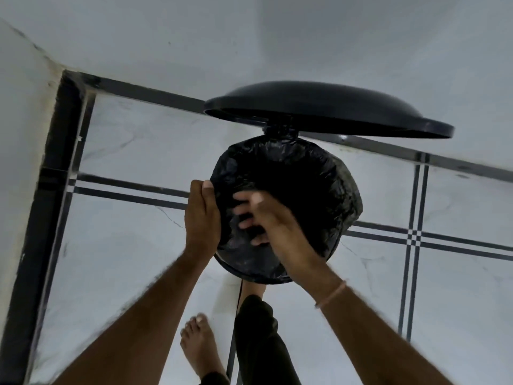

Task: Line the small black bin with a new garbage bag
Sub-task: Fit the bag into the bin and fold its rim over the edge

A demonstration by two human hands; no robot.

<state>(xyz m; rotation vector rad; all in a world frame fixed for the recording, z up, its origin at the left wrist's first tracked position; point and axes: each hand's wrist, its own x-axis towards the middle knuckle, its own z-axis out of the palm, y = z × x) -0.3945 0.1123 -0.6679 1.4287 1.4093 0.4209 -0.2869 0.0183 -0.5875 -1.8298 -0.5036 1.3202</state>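
I am watching the left hand (201,218) gripping the bag (305,184) over the bin's (249,276) left rim while the right hand (277,226), fingers spread, is pressing the bag inside the bin.

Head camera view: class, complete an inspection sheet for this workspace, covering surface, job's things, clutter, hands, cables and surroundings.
Surface: white tiled floor with dark stripes.
Job's things: small black bin, lid raised; garbage bag draped over its rim.
Clutter: nothing seen.
Hands: left hand against the bag-covered rim, fingers hidden; right hand over the opening, fingers spread, blurred.
Cables: thin dark line below the bin; cannot tell what it is.
Surroundings: white walls, black skirting; bare foot on the floor.
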